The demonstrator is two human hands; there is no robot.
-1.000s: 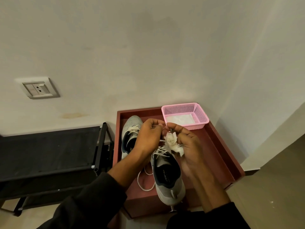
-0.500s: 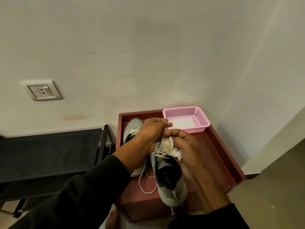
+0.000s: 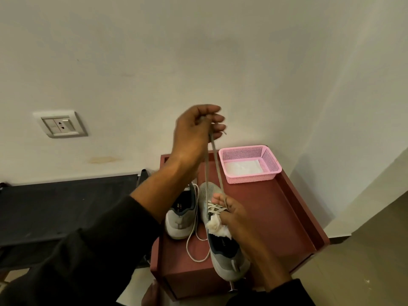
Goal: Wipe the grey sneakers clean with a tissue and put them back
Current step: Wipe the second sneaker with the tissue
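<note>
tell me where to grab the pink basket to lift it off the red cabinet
Take the pink basket by its two short side rims, coming down from above. The rim flares outward, giving fingers a lip to hook under. It sits at the back of the cabinet near the wall, with white tissues lying flat inside, so keep it level.

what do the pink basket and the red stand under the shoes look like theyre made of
Pink basket: looks like moulded plastic, given the even pink colour and regular mesh of small holes in its walls.
Red stand: probably painted or laminated board, though metal is possible; it has a flat, matte maroon surface with thin, straight raised edges and no visible grain.
</note>
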